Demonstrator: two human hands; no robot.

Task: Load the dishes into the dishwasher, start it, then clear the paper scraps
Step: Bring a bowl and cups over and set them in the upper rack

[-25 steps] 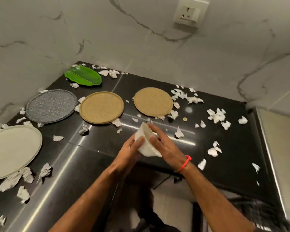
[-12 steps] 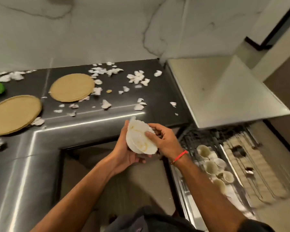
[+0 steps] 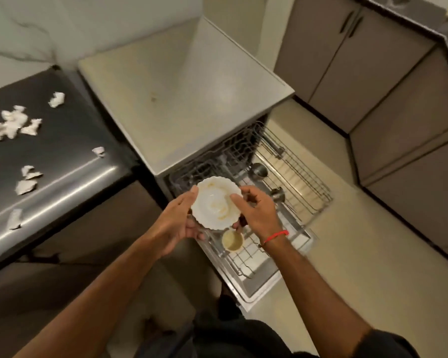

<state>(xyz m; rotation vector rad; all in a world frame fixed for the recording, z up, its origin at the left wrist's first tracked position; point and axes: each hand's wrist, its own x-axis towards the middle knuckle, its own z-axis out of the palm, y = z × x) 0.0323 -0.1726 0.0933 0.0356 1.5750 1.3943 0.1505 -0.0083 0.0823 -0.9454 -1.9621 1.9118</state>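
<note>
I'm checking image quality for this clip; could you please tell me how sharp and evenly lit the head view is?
Head view: warm, dim light; a glare streak runs along the dark counter's front edge; paper scraps and the dishwasher rack are smeared by motion blur; the white dish in both hands is sharper; wide-angle bending shows at the cabinets.

- Your plate [image 3: 216, 202] hides part of the rack [image 3: 292, 161] behind it.
- Scraps [image 3: 11, 125] at the counter's [image 3: 62, 151] left edge are cut off.
- Whole view is motion-blurred.
</note>
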